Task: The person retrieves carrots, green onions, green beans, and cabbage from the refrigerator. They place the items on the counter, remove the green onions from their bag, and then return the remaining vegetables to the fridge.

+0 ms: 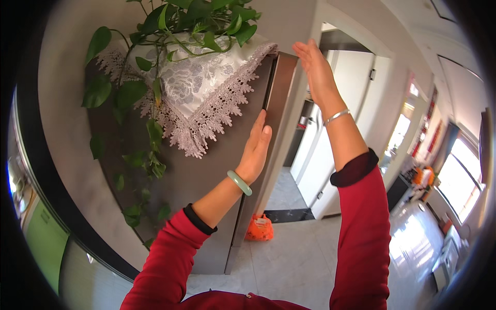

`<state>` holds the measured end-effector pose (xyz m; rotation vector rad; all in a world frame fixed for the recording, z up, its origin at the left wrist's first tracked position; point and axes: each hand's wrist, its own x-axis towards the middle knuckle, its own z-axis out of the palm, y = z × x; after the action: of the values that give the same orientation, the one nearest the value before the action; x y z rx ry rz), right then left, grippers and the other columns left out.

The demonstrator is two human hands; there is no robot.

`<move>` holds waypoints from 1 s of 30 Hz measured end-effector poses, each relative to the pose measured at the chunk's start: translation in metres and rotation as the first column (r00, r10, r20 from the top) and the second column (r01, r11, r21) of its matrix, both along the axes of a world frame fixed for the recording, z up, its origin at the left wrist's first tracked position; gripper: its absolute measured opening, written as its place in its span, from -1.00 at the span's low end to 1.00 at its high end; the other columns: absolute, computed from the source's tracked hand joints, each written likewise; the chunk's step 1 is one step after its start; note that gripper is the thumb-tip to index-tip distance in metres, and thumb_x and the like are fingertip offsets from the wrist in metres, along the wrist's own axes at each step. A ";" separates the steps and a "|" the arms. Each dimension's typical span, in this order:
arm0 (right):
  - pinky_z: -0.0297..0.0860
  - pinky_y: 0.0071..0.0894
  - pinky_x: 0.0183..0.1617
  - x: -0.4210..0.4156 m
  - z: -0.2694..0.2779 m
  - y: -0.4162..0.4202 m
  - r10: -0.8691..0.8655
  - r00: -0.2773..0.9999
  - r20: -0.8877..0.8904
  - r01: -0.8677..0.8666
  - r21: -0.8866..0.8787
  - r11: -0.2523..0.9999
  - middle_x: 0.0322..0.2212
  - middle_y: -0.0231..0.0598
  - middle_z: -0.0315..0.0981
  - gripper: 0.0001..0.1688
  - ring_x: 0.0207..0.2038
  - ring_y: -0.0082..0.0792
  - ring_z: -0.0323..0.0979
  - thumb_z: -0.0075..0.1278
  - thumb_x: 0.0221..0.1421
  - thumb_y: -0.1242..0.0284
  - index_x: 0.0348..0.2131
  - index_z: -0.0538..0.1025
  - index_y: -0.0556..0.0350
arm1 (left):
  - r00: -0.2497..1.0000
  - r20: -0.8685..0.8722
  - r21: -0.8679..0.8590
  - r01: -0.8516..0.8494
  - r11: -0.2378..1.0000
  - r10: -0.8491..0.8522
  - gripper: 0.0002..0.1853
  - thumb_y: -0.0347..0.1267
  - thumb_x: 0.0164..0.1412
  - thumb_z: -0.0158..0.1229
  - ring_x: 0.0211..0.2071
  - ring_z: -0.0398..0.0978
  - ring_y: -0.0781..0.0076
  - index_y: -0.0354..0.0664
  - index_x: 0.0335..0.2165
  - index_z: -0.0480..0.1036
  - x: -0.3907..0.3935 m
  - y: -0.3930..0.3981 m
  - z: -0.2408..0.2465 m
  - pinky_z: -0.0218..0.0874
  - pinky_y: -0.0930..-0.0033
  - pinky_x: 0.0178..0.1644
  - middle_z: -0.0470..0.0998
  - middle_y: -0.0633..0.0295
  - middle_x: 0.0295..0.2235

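Note:
A tall grey refrigerator [217, 174] stands before me, seen from its side, with a brown-toned door edge [281, 85]. My left hand [254, 151], a pale green bangle at the wrist, is at the seam between the side and the door, palm towards it; whether it touches cannot be told. Raised higher, my right hand [316, 71] is beside the door's upper front edge, fingers extended, with a silver bracelet [336, 116] on the wrist. Neither hand holds anything. A white floral cloth with lace trim [205, 89] drapes over the top, under a trailing green pothos plant [151, 89].
An orange plastic bag [260, 228] lies on the tiled floor [290, 255] by the refrigerator's foot. Behind my right hand is a doorway with a white door [348, 89]. A dark-framed opening curves along the left, with a green panel [44, 232] beyond.

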<state>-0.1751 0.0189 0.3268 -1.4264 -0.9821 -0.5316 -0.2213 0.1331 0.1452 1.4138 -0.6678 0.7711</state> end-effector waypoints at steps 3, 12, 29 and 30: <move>0.12 -0.45 -0.04 0.048 0.014 0.016 -0.120 0.980 0.159 0.139 -0.111 0.984 -0.25 -0.12 0.36 -0.39 -0.15 -0.36 0.26 -0.26 0.11 0.05 -0.18 0.40 0.27 | 0.997 0.019 0.041 -0.076 0.996 0.075 -0.25 0.01 0.24 -0.39 0.23 -0.32 0.24 -0.36 0.15 -0.24 0.007 -0.008 -0.008 -0.47 0.30 0.25 -0.23 0.01 0.20; 0.26 -0.43 -0.43 0.063 0.021 0.009 -0.146 0.850 0.506 0.345 -0.326 0.880 -0.67 -0.28 0.40 -0.49 -0.56 -0.38 0.34 -0.13 -0.01 0.05 -0.51 0.50 0.17 | 0.858 0.154 -0.132 -0.474 0.870 0.491 -0.34 -0.07 0.22 -0.27 0.21 -0.17 0.22 -0.33 0.12 -0.07 0.032 -0.055 -0.012 -0.38 0.30 0.23 -0.08 0.03 0.17; 0.14 -0.41 0.01 0.336 -0.010 -0.251 -0.381 0.819 0.430 0.410 0.027 0.912 -0.18 -0.09 0.36 -0.56 -0.08 -0.18 0.28 -0.32 0.16 0.17 -0.22 0.46 0.07 | 0.733 0.395 0.704 -0.629 0.329 0.554 -0.18 -0.35 -0.06 0.08 0.23 -0.27 0.10 -0.34 0.13 -0.11 0.242 -0.281 -0.074 -0.42 0.10 0.24 -0.18 -0.02 0.18; 0.14 -0.42 0.02 0.347 -0.012 -0.261 -0.408 0.820 0.401 0.441 0.010 0.897 -0.17 -0.11 0.36 -0.56 -0.07 -0.20 0.28 -0.33 0.17 0.19 -0.20 0.44 0.07 | 0.727 0.428 0.717 -0.635 0.288 0.537 -0.20 -0.35 -0.05 0.06 0.23 -0.28 0.11 -0.36 0.12 -0.10 0.258 -0.286 -0.077 -0.41 0.09 0.24 -0.18 -0.02 0.18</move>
<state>0.1720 -0.2423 0.3149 -1.6628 -1.0054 -1.1603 0.0371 -0.1532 0.0678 2.6570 -0.5995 1.1954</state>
